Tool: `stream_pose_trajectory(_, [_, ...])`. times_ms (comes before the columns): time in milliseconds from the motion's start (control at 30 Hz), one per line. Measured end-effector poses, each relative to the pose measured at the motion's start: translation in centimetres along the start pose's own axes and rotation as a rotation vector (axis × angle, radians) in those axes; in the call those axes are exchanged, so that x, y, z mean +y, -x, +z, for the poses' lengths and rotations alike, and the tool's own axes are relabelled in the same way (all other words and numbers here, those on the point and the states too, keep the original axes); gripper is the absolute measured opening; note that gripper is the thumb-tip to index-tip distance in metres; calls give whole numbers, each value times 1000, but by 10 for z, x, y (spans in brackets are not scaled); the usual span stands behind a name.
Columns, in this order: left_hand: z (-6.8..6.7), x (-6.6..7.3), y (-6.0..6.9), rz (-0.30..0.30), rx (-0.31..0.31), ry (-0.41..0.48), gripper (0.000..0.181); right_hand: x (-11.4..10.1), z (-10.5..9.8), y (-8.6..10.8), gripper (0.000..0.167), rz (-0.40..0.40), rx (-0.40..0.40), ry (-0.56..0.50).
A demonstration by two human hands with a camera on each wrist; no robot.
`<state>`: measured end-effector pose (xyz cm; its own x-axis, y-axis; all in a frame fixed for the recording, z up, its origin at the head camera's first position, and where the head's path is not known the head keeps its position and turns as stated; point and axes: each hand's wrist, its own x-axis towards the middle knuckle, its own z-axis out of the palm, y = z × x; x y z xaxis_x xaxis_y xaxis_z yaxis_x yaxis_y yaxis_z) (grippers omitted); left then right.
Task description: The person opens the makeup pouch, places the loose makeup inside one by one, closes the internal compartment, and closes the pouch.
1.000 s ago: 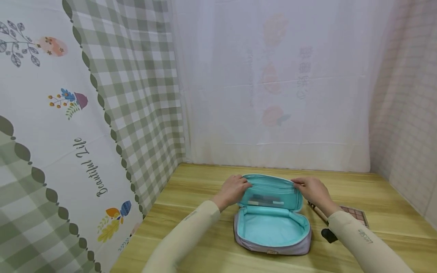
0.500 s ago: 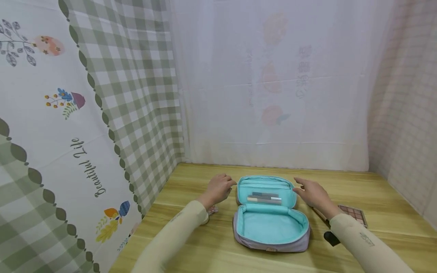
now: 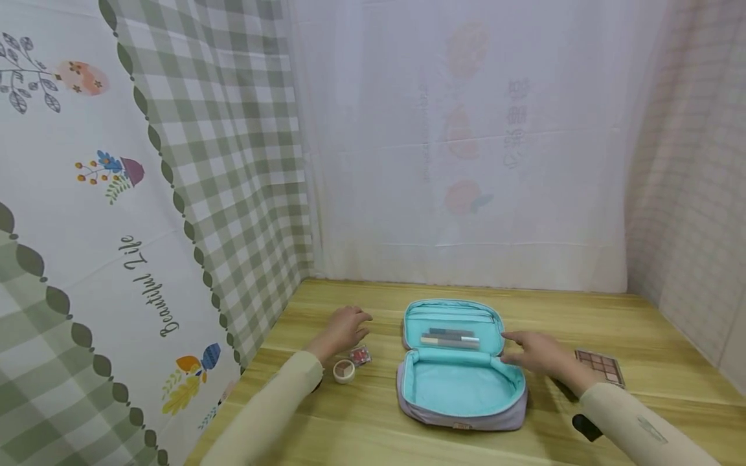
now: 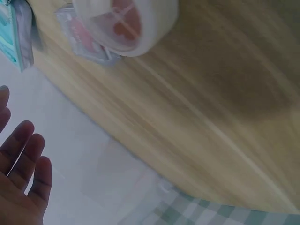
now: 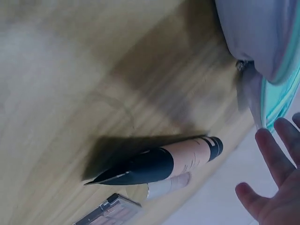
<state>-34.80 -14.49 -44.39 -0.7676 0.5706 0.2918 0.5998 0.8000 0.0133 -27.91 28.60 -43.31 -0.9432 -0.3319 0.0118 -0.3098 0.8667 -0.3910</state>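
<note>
A lilac case with turquoise lining (image 3: 463, 388) lies unzipped on the table, its lid laid back; slim sticks (image 3: 450, 339) show behind the lid's mesh pocket. The left hand (image 3: 342, 331) hovers, holding nothing, left of the case and just above a round pan (image 3: 344, 371) and a small clear square compact (image 3: 360, 355). In the left wrist view its fingers (image 4: 33, 145) are spread and relaxed. The right hand (image 3: 539, 353) is at the case's right side, fingers extended and empty; whether a fingertip touches the case I cannot tell.
Right of the case, a black and pink tube (image 5: 187, 157) lies beside a paler cylinder (image 5: 169, 185) and a palette (image 3: 600, 367). The right forearm partly covers the tube in the head view. Cloth hangs at the left, back and right of the wooden table (image 3: 350, 427).
Both hands have let go of the case's lid, which now lies back. The left hand has moved left and down, uncovering the pan and compact; the right has shifted slightly down.
</note>
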Motion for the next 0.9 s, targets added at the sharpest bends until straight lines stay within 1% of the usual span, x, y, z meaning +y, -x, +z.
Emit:
stream_pose_trajectory(133, [2,-8,11,-43,-38,62,28,-5,4,7,79,-24,-62,4])
stream_pose_trajectory(233, [3,-13,19,-76,-63,112,31,-11,4,13,87,-50,-103,-29])
stream_pose_trajectory(300, [3,-15,25,-85,-72,142,32,-13,4,16,89,-70,-122,-38])
stream_pose_trajectory(367, [3,-17,31,-81,-74,165,32,-14,5,18,90,-86,-141,-50])
stream_pose_trajectory(433, [3,-19,38,-85,-87,199,33,-15,6,20,91,-96,-157,-40])
stream_pose_trajectory(567, [2,-20,52,-111,-139,279,36,-14,8,22,94,-120,-182,-52])
stream_pose_trajectory(667, [2,-20,61,-148,-184,334,40,-14,8,24,97,-134,-190,-59])
stream_pose_trajectory(800, [4,-20,71,-156,-201,376,44,-14,6,26,98,-141,-192,-48])
stream_pose_trajectory(900, [3,-20,77,-139,-200,387,46,-13,6,28,98,-142,-189,-37])
